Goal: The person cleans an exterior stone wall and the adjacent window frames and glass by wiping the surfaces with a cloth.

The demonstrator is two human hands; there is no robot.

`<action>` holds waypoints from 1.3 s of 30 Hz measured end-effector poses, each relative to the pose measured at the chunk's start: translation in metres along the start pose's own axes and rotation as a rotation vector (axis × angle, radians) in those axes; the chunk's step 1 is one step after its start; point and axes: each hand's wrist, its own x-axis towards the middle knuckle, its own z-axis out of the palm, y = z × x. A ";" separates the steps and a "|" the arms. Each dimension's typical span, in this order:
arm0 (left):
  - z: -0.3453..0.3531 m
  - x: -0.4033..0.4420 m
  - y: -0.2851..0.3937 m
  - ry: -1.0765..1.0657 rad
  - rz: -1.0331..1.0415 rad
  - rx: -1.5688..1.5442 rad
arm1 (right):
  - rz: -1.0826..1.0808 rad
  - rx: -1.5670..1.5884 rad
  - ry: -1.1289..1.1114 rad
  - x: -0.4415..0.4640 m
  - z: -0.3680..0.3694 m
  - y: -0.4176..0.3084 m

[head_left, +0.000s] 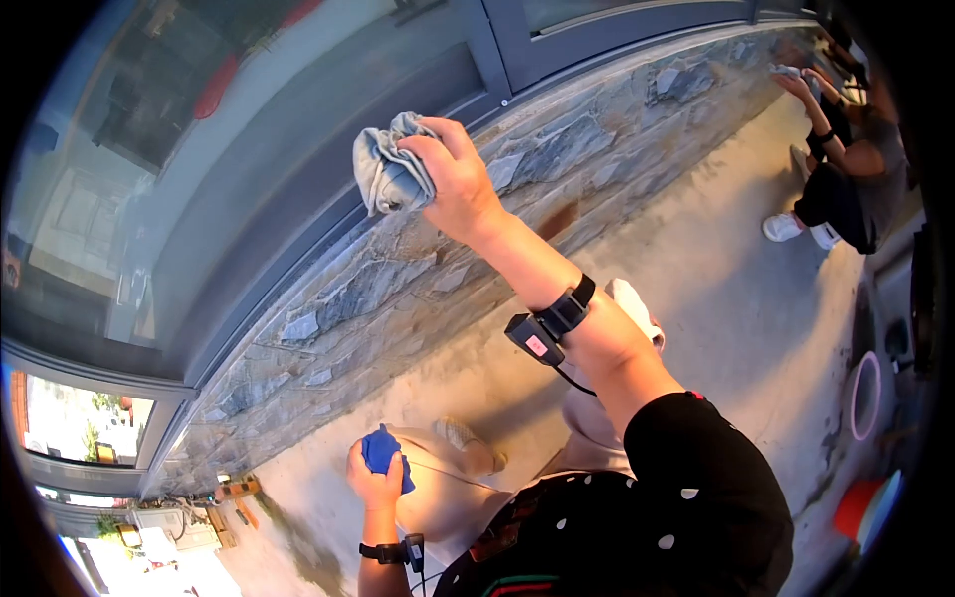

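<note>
A crumpled grey-blue cloth (390,171) is bunched in my right hand (460,184), whose fingers are wrapped round its right side. That hand is raised in front of the grey window frame (348,221), close to the glass pane (298,129); I cannot tell whether the cloth touches either. Lower down, my left hand (376,480) grips a bright blue cloth (382,453) near my left knee. Both wrists wear black straps with small boxes on them.
Below the window runs a rough stone wall (398,274). Another person (846,159) is at the upper right, hands raised. A pink hoop-like rim (865,396) and a red container (860,509) are at right. Various items (189,527) stand at lower left.
</note>
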 end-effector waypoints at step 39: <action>0.016 0.009 0.023 -0.013 0.075 0.071 | 0.440 -0.419 0.321 0.029 -0.144 0.098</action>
